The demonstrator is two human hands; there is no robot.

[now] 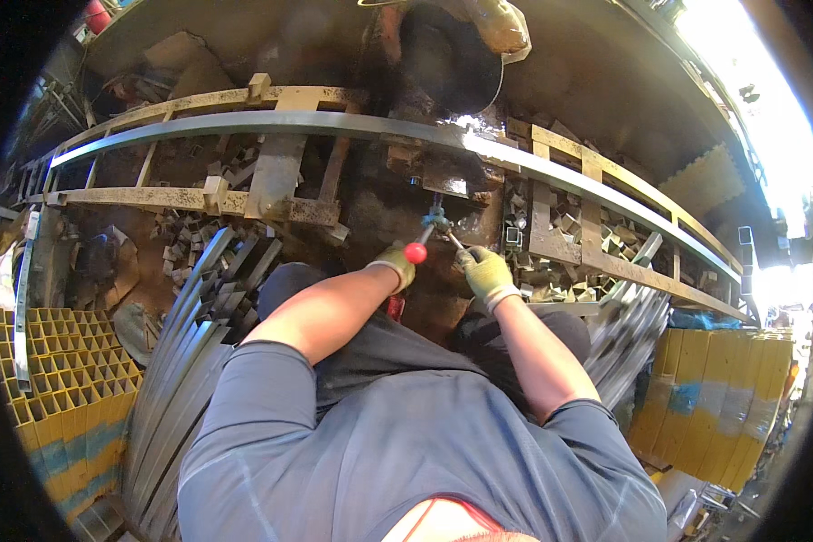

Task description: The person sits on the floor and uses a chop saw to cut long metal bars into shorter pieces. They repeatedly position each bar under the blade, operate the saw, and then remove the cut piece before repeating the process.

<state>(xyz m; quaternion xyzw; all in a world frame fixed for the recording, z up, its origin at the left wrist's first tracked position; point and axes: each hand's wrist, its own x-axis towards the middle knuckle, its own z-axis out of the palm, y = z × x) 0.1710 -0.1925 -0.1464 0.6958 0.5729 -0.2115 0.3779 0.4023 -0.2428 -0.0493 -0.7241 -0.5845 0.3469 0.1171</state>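
My left hand [394,266], in a yellow-green work glove, is curled right beside a red ball knob [415,253] on a short metal lever. Its fingertips are hidden, so what it grips does not show. The gloved right hand [488,273] closes around the end of a metal handle [455,239]. Lever and handle both lead to a bluish metal clamp screw [436,218] on a dark machine. Beyond the clamp, a long grey metal tube [334,124] lies crosswise over the machine and its side racks.
Yellowish roller racks [230,200] extend both ways, with cut tube offcuts [569,221] beneath them. Long metal bars [176,361] lean at my left, more at right. Bundled yellow square tubes [68,379] and a wrapped yellow stack [709,397] flank me. A dark round machine part [447,59] stands ahead.
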